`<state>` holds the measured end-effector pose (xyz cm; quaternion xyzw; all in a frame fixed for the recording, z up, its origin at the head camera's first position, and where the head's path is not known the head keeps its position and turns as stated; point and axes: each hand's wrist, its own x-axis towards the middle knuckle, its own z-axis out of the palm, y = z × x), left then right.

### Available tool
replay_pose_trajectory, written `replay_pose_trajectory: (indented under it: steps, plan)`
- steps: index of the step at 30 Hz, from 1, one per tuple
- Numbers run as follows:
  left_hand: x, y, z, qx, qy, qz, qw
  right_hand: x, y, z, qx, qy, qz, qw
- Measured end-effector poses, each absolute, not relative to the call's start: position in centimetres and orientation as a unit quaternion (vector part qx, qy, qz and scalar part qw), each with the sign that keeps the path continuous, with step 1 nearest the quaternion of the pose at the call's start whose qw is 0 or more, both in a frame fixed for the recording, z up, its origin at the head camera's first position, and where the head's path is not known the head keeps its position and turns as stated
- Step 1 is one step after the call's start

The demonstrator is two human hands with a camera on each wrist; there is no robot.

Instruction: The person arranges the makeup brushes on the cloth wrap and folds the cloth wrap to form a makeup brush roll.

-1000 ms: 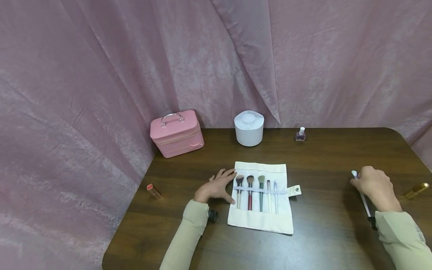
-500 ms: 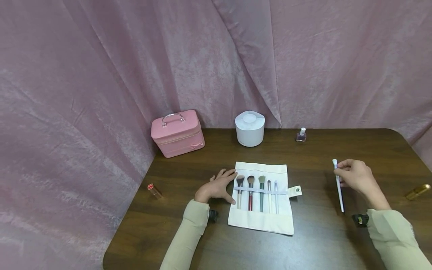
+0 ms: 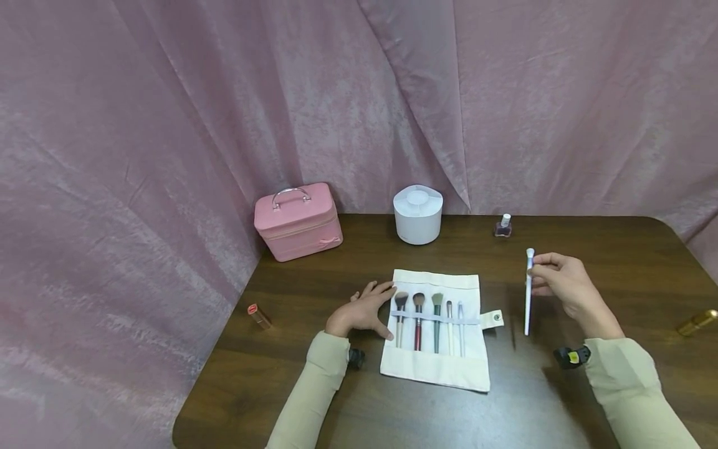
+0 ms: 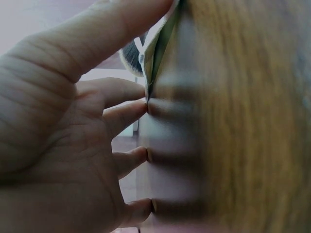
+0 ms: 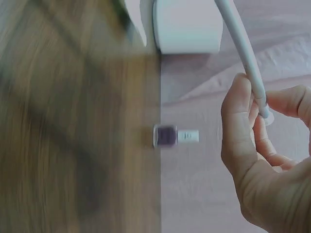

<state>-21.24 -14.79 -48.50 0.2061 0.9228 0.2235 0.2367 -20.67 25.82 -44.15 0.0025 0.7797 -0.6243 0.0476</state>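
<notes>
Lifted off the desk (image 3: 561, 399) since a second ago, the white brush (image 3: 528, 293) is now hanging upright above the right half, nearer the roll (image 3: 437, 368). The right hand (image 3: 563, 284) is pinching it near its top between thumb and fingertips. The left hand (image 3: 361, 310) is resting flat, fingers straight, pressing the roll's left edge beside five tucked brushes (image 3: 428, 318). A nail polish bottle (image 3: 503, 226) is standing by the far edge.
</notes>
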Motion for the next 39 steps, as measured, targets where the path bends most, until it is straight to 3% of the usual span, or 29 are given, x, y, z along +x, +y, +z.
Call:
replay_pose_trajectory:
  steps: [10,25,31,39]
  plan:
    - [-21.2,-14.9,-48.5,0.201,0.92,0.231,0.243,-21.8,22.9,-44.4,0.013,0.668,-0.743,0.047]
    - [-21.2,-14.9,-48.7,0.203,0.924,0.221,0.235,-23.6,20.1,-46.0,0.037,0.65,-0.759,-0.006]
    - [-21.3,-14.8,-48.7,0.2,0.925,0.22,0.238,-23.8,19.5,-46.5,0.028,0.695,-0.718,0.014]
    - [-21.3,-14.8,-48.6,0.201,0.924,0.221,0.24,-23.8,18.8,-47.3,0.006,0.728,-0.681,0.081]
